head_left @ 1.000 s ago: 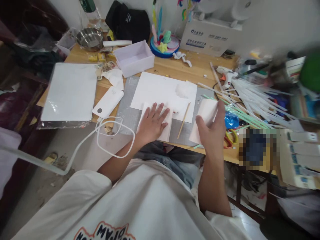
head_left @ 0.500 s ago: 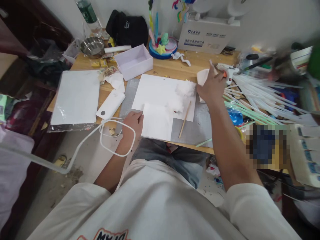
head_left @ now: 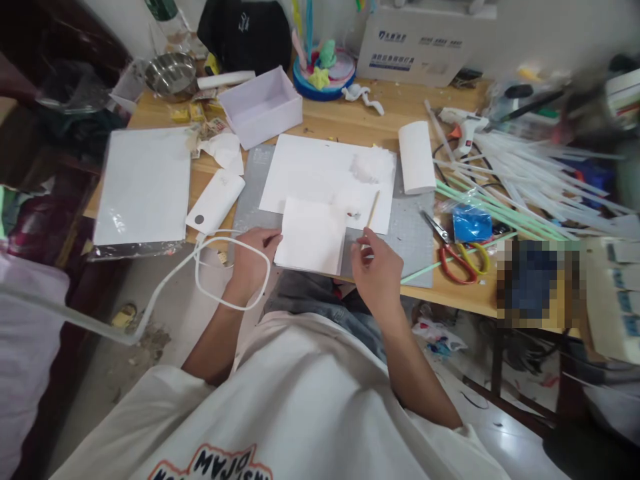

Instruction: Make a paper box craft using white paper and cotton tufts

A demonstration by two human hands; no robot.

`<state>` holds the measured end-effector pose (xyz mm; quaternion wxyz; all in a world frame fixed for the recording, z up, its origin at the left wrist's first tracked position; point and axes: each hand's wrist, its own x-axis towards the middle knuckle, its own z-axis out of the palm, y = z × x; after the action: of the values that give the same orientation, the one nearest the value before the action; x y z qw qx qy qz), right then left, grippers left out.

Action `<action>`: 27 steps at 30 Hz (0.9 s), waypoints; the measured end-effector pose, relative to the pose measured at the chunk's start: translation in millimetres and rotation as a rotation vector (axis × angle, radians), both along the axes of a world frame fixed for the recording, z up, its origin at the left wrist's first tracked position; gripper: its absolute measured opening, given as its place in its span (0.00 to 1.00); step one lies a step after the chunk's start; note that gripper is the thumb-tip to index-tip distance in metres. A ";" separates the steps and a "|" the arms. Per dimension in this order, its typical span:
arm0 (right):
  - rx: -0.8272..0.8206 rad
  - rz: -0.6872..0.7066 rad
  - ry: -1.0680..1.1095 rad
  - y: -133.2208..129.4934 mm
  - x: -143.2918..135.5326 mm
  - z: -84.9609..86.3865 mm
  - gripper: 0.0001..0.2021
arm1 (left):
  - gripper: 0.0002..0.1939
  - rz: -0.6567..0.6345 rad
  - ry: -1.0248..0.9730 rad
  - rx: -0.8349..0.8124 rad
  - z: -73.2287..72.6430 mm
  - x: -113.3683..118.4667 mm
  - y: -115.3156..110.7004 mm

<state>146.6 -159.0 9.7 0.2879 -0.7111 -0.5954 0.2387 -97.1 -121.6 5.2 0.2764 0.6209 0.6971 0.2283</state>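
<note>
Done: curved sheet (head_left: 417, 160) on the mat's (head_left: 413, 230) right | To do, I judge: square sheet (head_left: 311, 237), flat before me, unbent | my left fingers (head_left: 271, 237) at its edge (gripping or resting, can't tell) | my right fingers (head_left: 369, 235) pinch the stick (head_left: 373, 207)

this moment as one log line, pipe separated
left hand: at left edge of small white sheet | right hand: at near end of thin stick, grip unclear | curled card: right of large sheet
</note>
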 end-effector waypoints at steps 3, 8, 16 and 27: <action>-0.014 0.042 -0.024 5.0 -4.0 3.7 0.23 | 0.13 0.048 -0.048 -0.068 2.5 1.2 -1.0; -0.016 0.050 -0.007 7.1 -9.5 7.6 0.23 | 0.13 0.114 -0.103 -0.125 9.2 -2.1 -7.5; -0.199 0.028 -0.114 19.8 -23.3 20.0 0.18 | 0.14 0.060 -0.046 -0.128 9.9 3.0 -6.6; -0.170 -0.057 0.099 21.8 -34.3 12.0 0.20 | 0.10 -0.134 0.091 -0.037 5.1 9.1 -5.7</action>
<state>112.2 -137.2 21.7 0.2622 -0.7369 -0.5376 0.3150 -88.0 -127.3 10.2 0.2704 0.6707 0.6699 0.1679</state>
